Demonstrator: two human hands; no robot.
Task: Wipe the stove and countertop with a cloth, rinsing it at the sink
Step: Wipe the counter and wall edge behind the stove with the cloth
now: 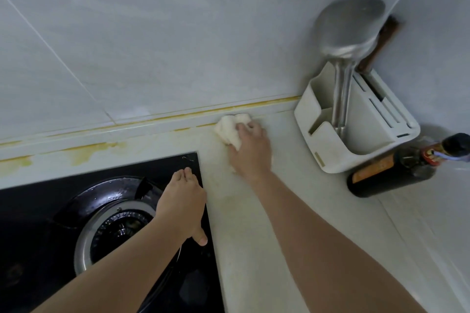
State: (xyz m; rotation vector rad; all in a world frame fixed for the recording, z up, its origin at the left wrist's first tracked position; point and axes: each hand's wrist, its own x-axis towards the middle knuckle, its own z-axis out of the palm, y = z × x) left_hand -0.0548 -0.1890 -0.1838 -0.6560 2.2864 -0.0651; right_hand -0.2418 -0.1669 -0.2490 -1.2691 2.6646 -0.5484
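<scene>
— Where is the cloth [230, 127]?
— It is bunched on the counter [254, 223] at the far wall, grasped in the right hand [250, 151].
— And the left hand [183, 201]?
— It is laid flat, fingers released, on the stove [30, 211] edge. A utensil holder [356, 132] and a bottle [391, 171] are seen at right.

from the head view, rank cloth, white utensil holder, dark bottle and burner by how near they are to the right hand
1. cloth: under the right hand's fingers, by the wall.
2. white utensil holder: to its right.
3. burner: down-left, on the stove.
4. dark bottle: far right, past the holder.
</scene>
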